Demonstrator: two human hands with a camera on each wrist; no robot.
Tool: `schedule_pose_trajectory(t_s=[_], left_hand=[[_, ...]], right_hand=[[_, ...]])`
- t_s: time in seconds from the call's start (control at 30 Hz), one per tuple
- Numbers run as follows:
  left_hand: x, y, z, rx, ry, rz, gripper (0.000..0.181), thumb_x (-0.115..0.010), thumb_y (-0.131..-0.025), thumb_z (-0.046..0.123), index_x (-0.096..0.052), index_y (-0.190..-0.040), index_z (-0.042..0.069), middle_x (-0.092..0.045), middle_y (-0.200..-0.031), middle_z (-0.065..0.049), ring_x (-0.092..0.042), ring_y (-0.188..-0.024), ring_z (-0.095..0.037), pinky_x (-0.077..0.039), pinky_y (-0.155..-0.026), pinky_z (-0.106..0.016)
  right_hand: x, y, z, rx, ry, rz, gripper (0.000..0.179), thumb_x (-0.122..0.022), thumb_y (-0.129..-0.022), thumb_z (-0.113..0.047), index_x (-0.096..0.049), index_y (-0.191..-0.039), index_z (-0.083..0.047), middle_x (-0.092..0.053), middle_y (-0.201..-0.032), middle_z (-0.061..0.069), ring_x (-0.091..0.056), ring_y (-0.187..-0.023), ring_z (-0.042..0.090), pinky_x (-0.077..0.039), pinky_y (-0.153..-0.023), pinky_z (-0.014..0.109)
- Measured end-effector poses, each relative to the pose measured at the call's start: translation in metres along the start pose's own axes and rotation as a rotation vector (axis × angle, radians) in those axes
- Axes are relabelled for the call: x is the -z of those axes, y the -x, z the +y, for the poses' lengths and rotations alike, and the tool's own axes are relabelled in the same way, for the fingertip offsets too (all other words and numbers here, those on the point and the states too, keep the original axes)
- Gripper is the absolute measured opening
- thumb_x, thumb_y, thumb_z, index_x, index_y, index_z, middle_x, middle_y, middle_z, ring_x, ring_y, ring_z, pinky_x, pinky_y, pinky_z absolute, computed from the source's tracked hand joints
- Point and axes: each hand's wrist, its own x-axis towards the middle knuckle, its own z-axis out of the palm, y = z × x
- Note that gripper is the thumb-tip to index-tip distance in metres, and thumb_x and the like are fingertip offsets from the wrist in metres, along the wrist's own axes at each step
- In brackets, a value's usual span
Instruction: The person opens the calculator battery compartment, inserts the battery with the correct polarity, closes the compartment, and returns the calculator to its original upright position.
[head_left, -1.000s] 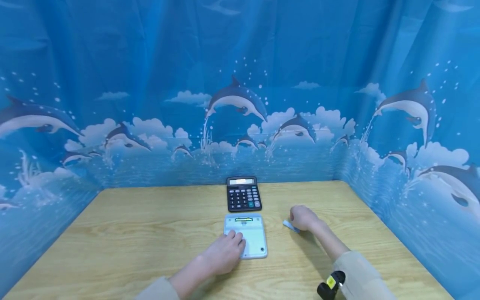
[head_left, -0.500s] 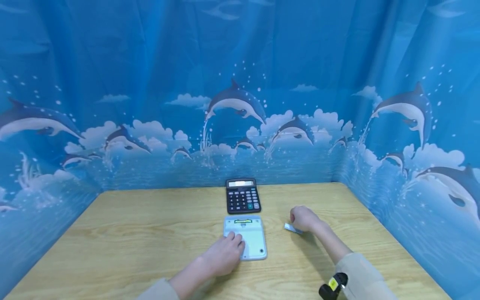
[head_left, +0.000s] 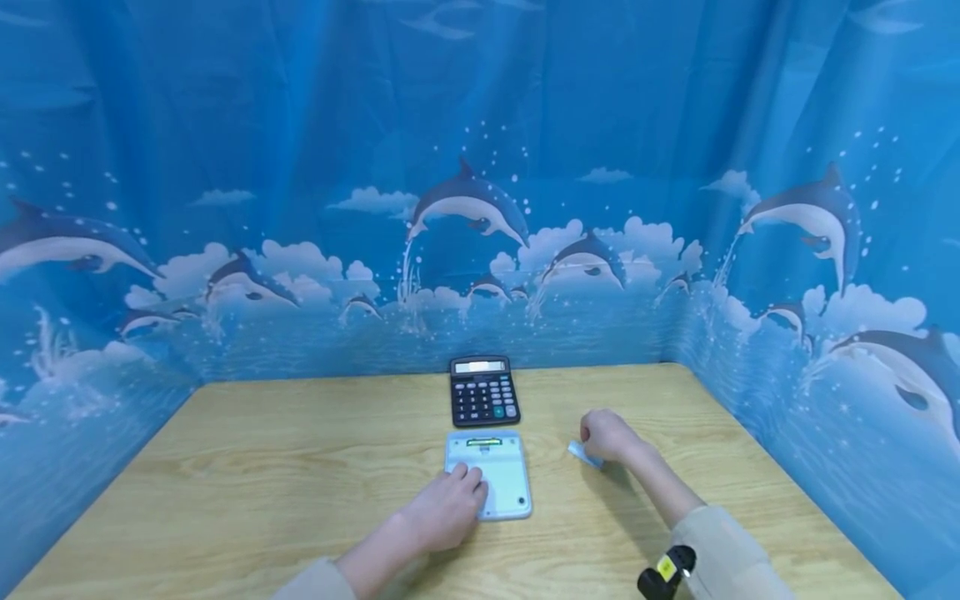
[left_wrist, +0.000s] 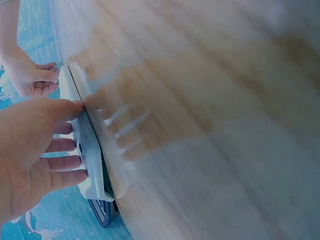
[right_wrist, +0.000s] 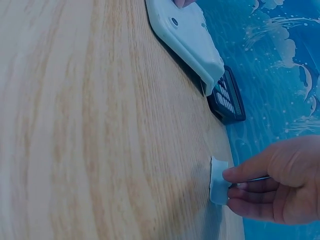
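Note:
A pale blue-white calculator (head_left: pixel 506 479) lies back side up on the wooden table, a screw hole at its lower right corner. Its small battery slot (head_left: pixel 483 442), near the far edge, is uncovered and has something green inside. My left hand (head_left: pixel 450 504) rests on the calculator's left part, fingertips down on the back and thumb (left_wrist: pixel 75 105) at the near edge. To the right, my right hand (head_left: pixel 607 435) pinches a small pale battery cover (right_wrist: pixel 219 181) between thumb and fingers, low over the table. Part of the cover is hidden by the hand in the head view.
Just beyond the pale calculator, a black calculator (head_left: pixel 483 396) lies face up at the table's far edge. A blue dolphin-print curtain (head_left: pixel 300 167) encloses the back and sides. Bare wood (head_left: pixel 262 467) stretches to the left.
My right hand has turned the battery cover slightly, changing its tilt, while staying in about the same spot. My left hand and both calculators have kept their places; the head view has shifted slightly.

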Motion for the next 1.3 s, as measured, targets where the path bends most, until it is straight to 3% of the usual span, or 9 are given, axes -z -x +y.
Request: schedule_pose_trajectory(t_s=[0.33,0.77,0.93,1.07,1.3], left_hand=[[0.001,0.000,0.000,0.001,0.015,0.000,0.036,-0.062,-0.084,0.026,-0.063,-0.113,0.004,-0.056,-0.099,-0.005,-0.051,-0.088,-0.017,-0.049,-0.072,-0.025],[0.001,0.001,0.000,0.001,0.012,0.000,0.036,-0.062,-0.085,0.026,-0.062,-0.113,0.004,-0.056,-0.100,-0.006,-0.052,-0.089,-0.018,-0.050,-0.073,-0.026],[0.001,0.001,0.000,-0.002,0.010,-0.004,0.036,-0.062,-0.085,0.026,-0.062,-0.114,0.005,-0.056,-0.100,-0.006,-0.052,-0.090,-0.018,-0.050,-0.072,-0.026],[0.001,0.001,0.000,0.001,0.008,-0.004,0.035,-0.061,-0.085,0.024,-0.062,-0.114,0.005,-0.056,-0.100,-0.006,-0.051,-0.089,-0.018,-0.050,-0.072,-0.025],[0.002,0.001,0.000,0.001,0.008,-0.013,0.034,-0.060,-0.086,0.023,-0.062,-0.114,0.005,-0.056,-0.100,-0.006,-0.051,-0.090,-0.018,-0.050,-0.073,-0.025]], right_hand=[[0.003,0.004,-0.003,0.015,0.032,0.021,0.019,-0.063,-0.067,0.007,-0.053,-0.065,-0.009,-0.047,-0.063,-0.001,-0.043,-0.057,0.014,-0.035,-0.051,0.025],[0.003,0.003,-0.008,0.046,0.050,0.034,0.022,-0.064,-0.067,0.006,-0.050,-0.063,-0.010,-0.044,-0.060,-0.001,-0.039,-0.056,0.014,-0.031,-0.052,0.025],[0.003,0.001,-0.014,0.095,0.051,0.044,0.021,-0.060,-0.065,0.010,-0.053,-0.061,-0.009,-0.049,-0.060,0.000,-0.043,-0.057,0.014,-0.038,-0.054,0.027],[0.003,-0.001,-0.018,0.144,0.049,0.056,0.025,-0.054,-0.064,0.014,-0.052,-0.057,-0.009,-0.046,-0.056,-0.003,-0.040,-0.054,0.012,-0.037,-0.052,0.026],[0.005,-0.003,-0.028,0.155,0.041,0.071,0.023,-0.050,-0.063,0.015,-0.056,-0.059,-0.007,-0.047,-0.056,-0.004,-0.042,-0.055,0.012,-0.038,-0.052,0.026]])
